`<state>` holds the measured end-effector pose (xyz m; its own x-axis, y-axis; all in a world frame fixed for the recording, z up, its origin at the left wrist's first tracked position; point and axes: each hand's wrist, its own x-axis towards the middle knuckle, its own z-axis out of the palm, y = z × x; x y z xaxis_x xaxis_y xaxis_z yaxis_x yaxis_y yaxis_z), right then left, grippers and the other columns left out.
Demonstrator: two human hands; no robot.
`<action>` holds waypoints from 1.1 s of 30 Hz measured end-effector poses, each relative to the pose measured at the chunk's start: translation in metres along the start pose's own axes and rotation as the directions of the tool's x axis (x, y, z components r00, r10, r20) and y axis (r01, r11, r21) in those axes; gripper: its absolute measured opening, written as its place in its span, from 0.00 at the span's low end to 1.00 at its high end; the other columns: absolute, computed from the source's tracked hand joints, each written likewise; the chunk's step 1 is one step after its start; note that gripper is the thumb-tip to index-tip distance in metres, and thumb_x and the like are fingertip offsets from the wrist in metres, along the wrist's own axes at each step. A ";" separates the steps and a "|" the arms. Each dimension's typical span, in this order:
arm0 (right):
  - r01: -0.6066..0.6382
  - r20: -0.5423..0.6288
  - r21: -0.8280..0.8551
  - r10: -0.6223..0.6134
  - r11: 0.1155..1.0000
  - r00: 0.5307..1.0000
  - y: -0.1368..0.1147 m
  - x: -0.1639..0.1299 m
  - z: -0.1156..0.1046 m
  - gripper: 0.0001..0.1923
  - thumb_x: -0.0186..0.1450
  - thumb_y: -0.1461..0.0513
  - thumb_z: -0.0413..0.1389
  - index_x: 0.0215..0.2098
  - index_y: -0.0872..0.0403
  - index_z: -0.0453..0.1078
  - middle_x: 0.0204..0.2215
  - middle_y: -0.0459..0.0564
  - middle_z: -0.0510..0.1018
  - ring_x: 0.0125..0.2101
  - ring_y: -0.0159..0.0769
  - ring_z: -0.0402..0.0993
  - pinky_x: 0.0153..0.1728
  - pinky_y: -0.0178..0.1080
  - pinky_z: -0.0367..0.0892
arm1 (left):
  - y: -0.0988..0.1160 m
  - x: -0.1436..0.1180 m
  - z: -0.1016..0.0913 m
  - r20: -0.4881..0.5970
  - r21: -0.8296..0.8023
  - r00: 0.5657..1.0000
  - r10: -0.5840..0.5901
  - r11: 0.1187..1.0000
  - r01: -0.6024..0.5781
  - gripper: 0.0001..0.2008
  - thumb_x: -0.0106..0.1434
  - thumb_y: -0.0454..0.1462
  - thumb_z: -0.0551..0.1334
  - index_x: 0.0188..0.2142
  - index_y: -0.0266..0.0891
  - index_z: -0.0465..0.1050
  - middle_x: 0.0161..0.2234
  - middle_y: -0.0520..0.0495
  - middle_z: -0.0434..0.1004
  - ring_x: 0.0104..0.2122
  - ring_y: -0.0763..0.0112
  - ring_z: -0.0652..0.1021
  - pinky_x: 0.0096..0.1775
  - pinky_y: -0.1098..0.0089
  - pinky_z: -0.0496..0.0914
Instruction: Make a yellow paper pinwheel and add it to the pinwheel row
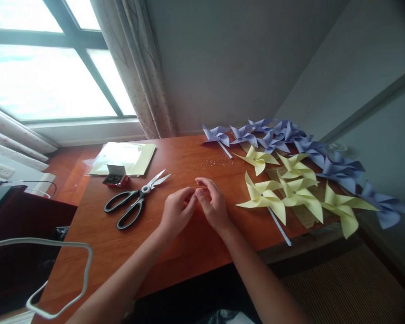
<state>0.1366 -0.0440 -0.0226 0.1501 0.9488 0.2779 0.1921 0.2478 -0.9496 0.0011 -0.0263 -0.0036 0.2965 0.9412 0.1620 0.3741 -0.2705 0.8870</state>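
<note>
My left hand point(178, 208) and my right hand point(213, 204) meet at the fingertips above the middle of the wooden table point(175, 265). The left fingers are curled in against the thumb. On the right, the fingers bend round and the thumb reaches to the left hand's fingertips. Whatever is pinched there, if anything, is too small or hidden. Left of my hands lie scissors point(145, 189) with black handles and parted blades. To the right, yellow paper pinwheels point(262, 194) are spread out, one on a white stick point(279, 226).
Purple pinwheels point(272, 142) line the table's far right side. A small box point(116, 176) with dark contents stands open near a stack of pale yellow paper point(145, 159). Tiny bits point(219, 163) are scattered beyond my hands. A white cable point(54, 242) loops at the left edge.
</note>
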 end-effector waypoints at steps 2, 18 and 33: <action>-0.043 0.036 0.131 0.038 0.990 0.999 -0.001 0.001 0.000 0.17 0.72 0.53 0.50 0.52 0.52 0.71 0.51 0.54 0.78 0.52 0.41 0.76 0.53 0.42 0.71 | 0.000 0.006 0.018 0.015 -0.085 1.000 -0.008 0.996 0.009 0.17 0.68 0.46 0.55 0.31 0.38 0.75 0.27 0.48 0.77 0.28 0.64 0.75 0.33 0.67 0.69; -0.147 0.113 0.119 0.134 0.982 0.985 0.010 0.004 0.003 0.11 0.69 0.56 0.53 0.42 0.52 0.74 0.37 0.49 0.80 0.39 0.39 0.78 0.45 0.40 0.72 | -0.017 0.010 0.037 -0.024 -0.280 1.000 -0.011 0.960 0.003 0.12 0.64 0.39 0.59 0.26 0.36 0.73 0.26 0.47 0.76 0.29 0.68 0.74 0.34 0.71 0.69; -0.146 0.094 0.092 0.138 0.985 0.986 0.007 0.001 0.006 0.12 0.70 0.55 0.51 0.41 0.52 0.73 0.37 0.50 0.80 0.39 0.40 0.78 0.43 0.40 0.72 | -0.017 0.007 0.037 -0.025 -0.261 1.000 -0.008 0.965 0.001 0.13 0.65 0.40 0.59 0.25 0.36 0.71 0.25 0.49 0.73 0.28 0.70 0.72 0.32 0.73 0.67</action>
<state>0.1324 -0.0401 -0.0301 0.0837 0.9880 0.1295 0.0779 0.1231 -0.9893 0.0290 -0.0225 -0.0335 0.2713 0.9481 0.1658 0.1321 -0.2073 0.9693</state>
